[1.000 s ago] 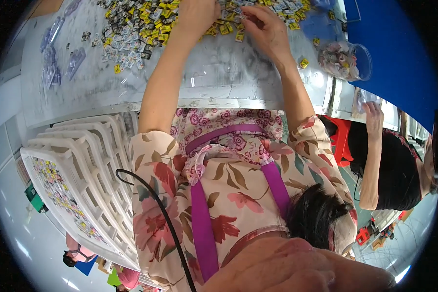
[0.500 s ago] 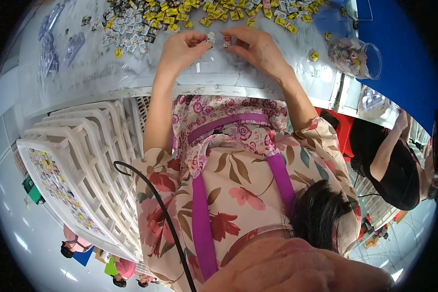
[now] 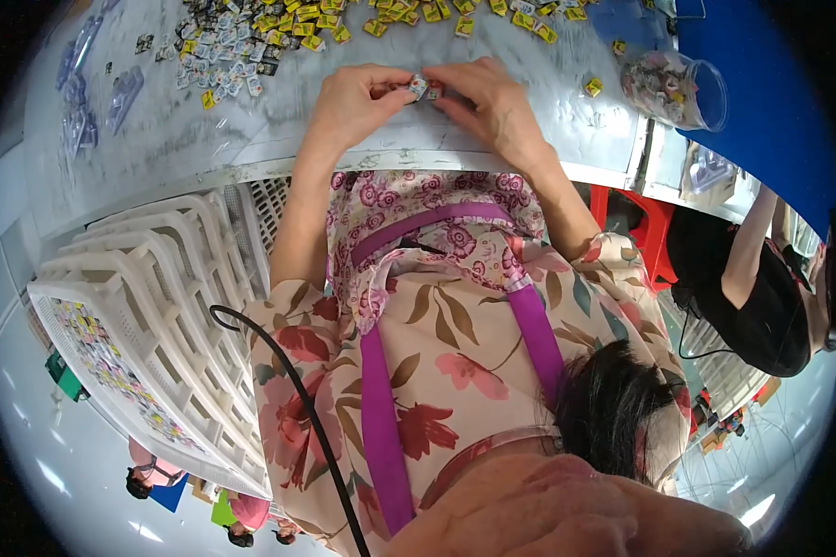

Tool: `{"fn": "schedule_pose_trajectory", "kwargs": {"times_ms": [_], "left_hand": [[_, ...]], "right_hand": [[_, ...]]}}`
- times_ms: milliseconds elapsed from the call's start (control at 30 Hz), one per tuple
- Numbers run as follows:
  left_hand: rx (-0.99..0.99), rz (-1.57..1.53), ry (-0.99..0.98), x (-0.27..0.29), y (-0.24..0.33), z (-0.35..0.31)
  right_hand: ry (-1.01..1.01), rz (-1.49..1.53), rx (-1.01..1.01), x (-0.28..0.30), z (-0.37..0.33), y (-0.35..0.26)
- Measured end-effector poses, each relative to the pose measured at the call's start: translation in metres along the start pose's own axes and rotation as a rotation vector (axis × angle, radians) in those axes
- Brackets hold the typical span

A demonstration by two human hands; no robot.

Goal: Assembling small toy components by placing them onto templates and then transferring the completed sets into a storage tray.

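Close to the table's near edge, my left hand (image 3: pixel 362 104) pinches a small white printed piece (image 3: pixel 418 87) between thumb and fingers. Right beside it, my right hand (image 3: pixel 497 107) holds a small red printed piece (image 3: pixel 434 91) in its fingertips. The two pieces are side by side and seem to touch; their exact kind is too small to tell. Beyond my hands lie many small yellow pieces (image 3: pixel 311 43), with white pieces (image 3: pixel 218 72) and dark ones mixed in at the left.
A clear round jar (image 3: pixel 673 90) of small pieces lies at the right. Clear purplish plastic shells (image 3: pixel 123 97) rest on the table (image 3: pixel 158 139) at the left. White plastic crates (image 3: pixel 172 306) stand below its edge. Another person's arm (image 3: pixel 751 246) shows at right.
My hands have come together, bringing the white piece and the red piece from apart to side by side. The view has shifted slightly, and the other person's arm at right has moved.
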State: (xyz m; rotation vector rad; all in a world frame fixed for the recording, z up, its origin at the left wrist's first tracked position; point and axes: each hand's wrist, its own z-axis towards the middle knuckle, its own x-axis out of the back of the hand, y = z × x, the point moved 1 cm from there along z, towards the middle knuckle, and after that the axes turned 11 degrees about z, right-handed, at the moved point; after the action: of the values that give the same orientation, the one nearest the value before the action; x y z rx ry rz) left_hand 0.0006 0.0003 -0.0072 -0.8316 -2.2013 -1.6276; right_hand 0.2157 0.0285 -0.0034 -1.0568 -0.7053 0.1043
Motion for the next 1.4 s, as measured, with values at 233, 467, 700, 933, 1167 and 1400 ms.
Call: {"fn": "schedule_pose_trajectory", "kwargs": {"times_ms": [233, 467, 700, 933, 1167, 1400], "left_hand": [[-0.133, 0.197, 0.210, -0.006, 0.006, -0.008], [-0.149, 0.209, 0.204, -0.004, 0.017, -0.009], [-0.119, 0.123, 0.236, -0.006, 0.006, -0.008], [-0.113, 0.151, 0.265, -0.007, 0.008, -0.009], [-0.157, 0.224, 0.362, -0.009, 0.014, -0.013], [-0.187, 0.294, 0.417, -0.007, 0.015, -0.015]], "right_hand": [[0.069, -0.054, 0.068, -0.010, -0.007, 0.004], [0.082, -0.265, 0.118, -0.015, -0.014, 0.003], [0.177, -0.084, 0.080, -0.013, -0.009, 0.002], [0.134, -0.017, 0.045, -0.020, 0.008, 0.005], [0.195, 0.007, 0.061, -0.019, 0.002, 0.002], [0.182, -0.007, 0.030, -0.017, 0.004, -0.002]]}}
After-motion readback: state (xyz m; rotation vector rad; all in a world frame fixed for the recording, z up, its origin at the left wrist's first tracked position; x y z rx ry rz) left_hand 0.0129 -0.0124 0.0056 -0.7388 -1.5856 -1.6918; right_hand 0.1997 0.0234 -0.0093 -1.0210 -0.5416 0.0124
